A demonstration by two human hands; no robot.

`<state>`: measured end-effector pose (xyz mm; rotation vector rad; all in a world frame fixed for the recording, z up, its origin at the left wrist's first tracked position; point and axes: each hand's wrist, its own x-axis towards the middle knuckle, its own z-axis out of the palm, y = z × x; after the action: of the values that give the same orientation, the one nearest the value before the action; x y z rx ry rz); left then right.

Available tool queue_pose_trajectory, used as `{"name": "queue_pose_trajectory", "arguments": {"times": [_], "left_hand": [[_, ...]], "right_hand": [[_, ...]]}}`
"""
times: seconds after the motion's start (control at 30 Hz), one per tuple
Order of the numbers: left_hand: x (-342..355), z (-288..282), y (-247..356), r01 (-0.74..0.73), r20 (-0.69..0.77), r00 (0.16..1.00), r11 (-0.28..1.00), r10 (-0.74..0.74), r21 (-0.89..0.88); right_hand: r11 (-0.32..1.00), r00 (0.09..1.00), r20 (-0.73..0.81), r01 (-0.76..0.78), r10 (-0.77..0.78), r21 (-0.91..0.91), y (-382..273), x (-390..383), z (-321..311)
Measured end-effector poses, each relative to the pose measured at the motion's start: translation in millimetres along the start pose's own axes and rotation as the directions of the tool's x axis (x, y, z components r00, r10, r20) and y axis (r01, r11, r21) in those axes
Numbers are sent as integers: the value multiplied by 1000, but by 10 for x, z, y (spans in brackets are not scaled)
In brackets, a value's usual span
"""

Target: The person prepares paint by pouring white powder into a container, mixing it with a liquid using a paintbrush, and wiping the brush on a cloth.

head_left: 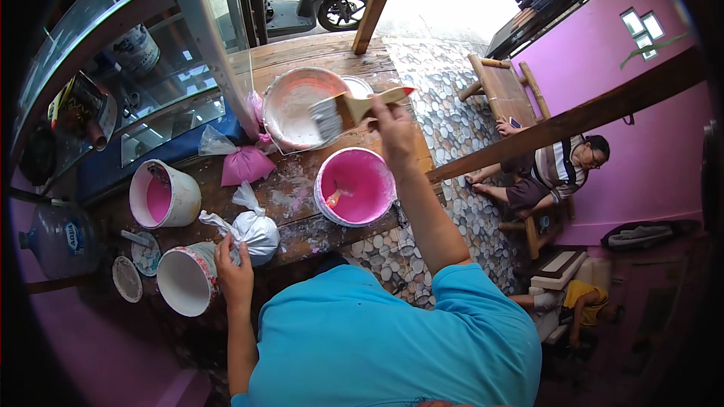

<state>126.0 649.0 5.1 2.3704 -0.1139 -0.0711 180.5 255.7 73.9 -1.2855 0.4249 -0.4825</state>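
Observation:
My right hand (392, 132) grips a wide paintbrush (354, 111) by its wooden, red-tipped handle. White-coated bristles, slightly blurred, hang over the large white-stained bucket (290, 102). Below my right hand stands a white bucket with a bright pink inside (369, 185); a small orange-white thing lies in it. My left hand (235, 271) is beside a knotted white plastic bag (255, 235), its fingers stretched out and apart against the bag's side. Just left of that hand, a white bucket with a paint-smeared rim (183, 283) shows a pale inside.
A knotted bag of pink stuff (246, 165) and a pink-filled white bucket (167, 194) stand on the paint-spotted wooden table (302, 218). A glass display case (173, 83) borders the left. A wooden beam (520, 139) crosses at right; beyond it a person sits on a bamboo bench.

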Motion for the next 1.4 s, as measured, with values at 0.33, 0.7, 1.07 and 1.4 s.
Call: {"name": "queue_pose_trajectory", "arguments": {"times": [0.33,0.7,1.07,1.4], "left_hand": [[349,-816,1134,-419,41,905,905,422,-78],[285,-857,882,-163,2,983,884,182,-438],[282,-1238,192,-130,-326,933,696,-156,-706],[80,-1312,-267,-60,-236,896,425,-376,-903]], "right_hand": [[840,698,690,481,-192,-253,434,-1436,1530],[835,751,578,512,-319,-204,-49,-1665,1054],[222,966,-185,-144,-181,-964,1726,-1515,-1744],[30,981,-193,-192,-22,-981,2090,-1594,-1974]]}}
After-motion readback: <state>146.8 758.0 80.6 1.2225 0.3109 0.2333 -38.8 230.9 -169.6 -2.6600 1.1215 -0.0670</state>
